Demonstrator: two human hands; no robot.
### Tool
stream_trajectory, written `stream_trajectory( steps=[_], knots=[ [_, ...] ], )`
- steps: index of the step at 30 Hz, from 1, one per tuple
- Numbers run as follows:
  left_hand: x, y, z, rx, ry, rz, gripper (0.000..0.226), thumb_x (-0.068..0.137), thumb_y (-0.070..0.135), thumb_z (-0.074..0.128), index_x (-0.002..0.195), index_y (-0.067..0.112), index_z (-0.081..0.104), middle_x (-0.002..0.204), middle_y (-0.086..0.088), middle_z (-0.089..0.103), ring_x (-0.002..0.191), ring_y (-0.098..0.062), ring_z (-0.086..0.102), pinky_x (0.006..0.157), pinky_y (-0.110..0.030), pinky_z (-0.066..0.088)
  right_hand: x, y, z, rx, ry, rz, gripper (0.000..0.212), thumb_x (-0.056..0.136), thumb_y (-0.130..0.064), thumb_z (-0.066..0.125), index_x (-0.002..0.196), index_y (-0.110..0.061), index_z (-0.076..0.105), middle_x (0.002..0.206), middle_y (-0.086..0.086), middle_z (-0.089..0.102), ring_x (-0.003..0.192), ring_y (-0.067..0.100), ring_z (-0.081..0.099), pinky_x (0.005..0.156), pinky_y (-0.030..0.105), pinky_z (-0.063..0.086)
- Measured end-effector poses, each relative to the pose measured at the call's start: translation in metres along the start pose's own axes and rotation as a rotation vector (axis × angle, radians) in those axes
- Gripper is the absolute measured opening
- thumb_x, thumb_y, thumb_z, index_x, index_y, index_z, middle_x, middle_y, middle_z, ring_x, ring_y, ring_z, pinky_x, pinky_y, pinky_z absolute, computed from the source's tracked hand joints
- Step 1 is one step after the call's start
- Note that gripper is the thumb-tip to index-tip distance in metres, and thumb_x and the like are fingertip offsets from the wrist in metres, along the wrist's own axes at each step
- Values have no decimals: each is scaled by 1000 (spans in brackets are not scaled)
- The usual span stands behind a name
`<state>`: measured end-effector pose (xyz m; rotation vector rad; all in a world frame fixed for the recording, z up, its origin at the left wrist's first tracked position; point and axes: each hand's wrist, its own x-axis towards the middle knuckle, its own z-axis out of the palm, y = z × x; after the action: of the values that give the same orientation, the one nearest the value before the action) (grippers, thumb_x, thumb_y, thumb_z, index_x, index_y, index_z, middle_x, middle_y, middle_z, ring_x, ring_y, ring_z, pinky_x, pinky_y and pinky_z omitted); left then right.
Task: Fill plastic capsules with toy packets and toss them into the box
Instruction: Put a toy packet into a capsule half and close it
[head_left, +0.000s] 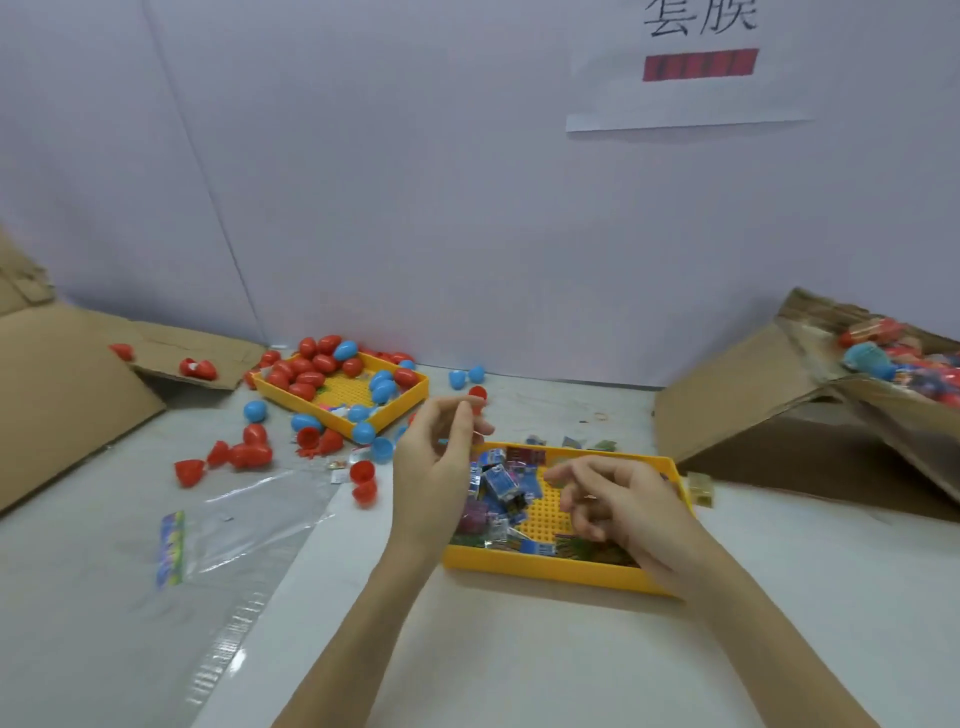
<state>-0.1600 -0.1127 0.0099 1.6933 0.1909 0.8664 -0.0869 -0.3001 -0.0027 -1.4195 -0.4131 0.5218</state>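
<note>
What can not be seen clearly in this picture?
- Head view: the box at right is cut off by the frame edge, so its fill is unknown.
- The packets in the near tray are too small and blurred to read, and the right hand covers some.
- The left hand is blurred; whether its fingertips pinch anything cannot be told.
- The sign is cut off at the top edge.

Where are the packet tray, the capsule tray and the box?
packet tray (545, 567), head view, near wall.
capsule tray (400, 402), head view, right wall.
box (737, 384), head view, cardboard flap.
</note>
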Motion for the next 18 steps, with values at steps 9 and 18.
stream_trajectory(
  steps=[9,18],
  knots=[
    [129,-66,-88,917,64,-200,30,105,22,48,127,3,57,133,-18,54,126,-32,47,105,-42,38,6,9,-8,26,61,61,31,105,-17,53,99,-2,79,71,11,62,53,14,49,44,20,38],
    [207,-111,-130,1397,-276,-197,34,99,11,50,132,10,61,145,-17,40,126,-37,49,97,-43,41,12,13,-11,43,32,73,31,102,-19,54,94,-8,82,70,12,61,51,15,48,41,20,36]
  ],
)
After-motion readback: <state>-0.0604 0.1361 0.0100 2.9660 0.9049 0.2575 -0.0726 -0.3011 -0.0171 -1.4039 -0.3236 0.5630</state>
